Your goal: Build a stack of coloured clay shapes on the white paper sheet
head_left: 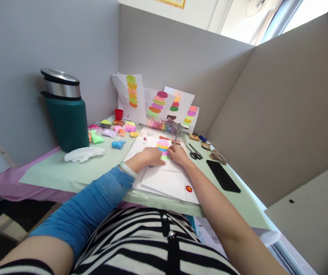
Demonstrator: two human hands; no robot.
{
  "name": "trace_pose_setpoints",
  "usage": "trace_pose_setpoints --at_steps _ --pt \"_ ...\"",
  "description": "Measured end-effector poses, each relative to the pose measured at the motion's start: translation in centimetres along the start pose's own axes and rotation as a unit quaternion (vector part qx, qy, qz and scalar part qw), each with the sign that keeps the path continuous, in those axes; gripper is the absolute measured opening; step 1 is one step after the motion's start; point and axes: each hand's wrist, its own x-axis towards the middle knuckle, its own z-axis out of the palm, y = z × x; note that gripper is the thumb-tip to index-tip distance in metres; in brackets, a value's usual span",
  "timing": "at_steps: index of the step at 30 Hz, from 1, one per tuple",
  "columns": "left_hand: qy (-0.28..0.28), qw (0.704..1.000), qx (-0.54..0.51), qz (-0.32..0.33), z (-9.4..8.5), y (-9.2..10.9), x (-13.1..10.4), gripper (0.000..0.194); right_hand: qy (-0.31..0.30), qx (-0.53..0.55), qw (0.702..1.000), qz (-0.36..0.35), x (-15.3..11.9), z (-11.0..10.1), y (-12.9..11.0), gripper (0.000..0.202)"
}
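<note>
At frame centre, a sheet with stacked clay colours was pinned flat by the left hand while a thin grey tool, pinched in the right hand, was worked at its colours, steadiness being called for next.

On the desk are one green flask, one red cup, four coloured sheets propped against the wall, one pair of scissors, one black phone and one white glove.
</note>
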Motion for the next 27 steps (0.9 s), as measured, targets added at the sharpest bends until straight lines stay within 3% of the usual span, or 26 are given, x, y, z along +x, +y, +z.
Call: trace_pose_setpoints --at_steps 27 --pt "0.0 1.0 -0.005 -0.003 -0.11 0.0 -0.13 0.053 -0.011 -0.001 1.0 -0.005 0.08 0.05 0.12 0.022"
